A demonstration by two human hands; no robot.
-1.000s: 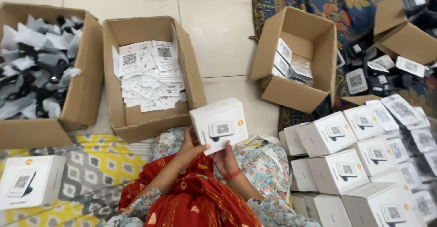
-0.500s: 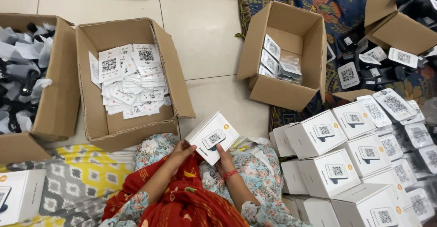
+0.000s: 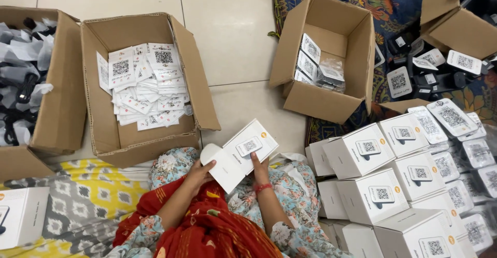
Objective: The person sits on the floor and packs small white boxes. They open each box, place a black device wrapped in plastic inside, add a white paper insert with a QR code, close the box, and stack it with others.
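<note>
I hold a small white product box (image 3: pixel 239 154) over my lap, tilted, with its end flap sticking out at the left. My left hand (image 3: pixel 198 172) grips its lower left side near that flap. My right hand (image 3: pixel 260 167), with a red bangle at the wrist, holds its lower right edge. A picture of a small device is printed on the box's top face.
An open carton of white paper slips (image 3: pixel 140 84) lies just ahead, a carton of wrapped black cables (image 3: pixel 26 82) at far left. Another carton (image 3: pixel 326 61) holds a few bagged devices. Stacked white boxes (image 3: pixel 383 180) crowd my right; loose devices (image 3: pixel 440 77) lie beyond.
The box has dropped lower toward my lap and turned flatter, and its left end flap now stands open. The view has shifted slightly to the left.
</note>
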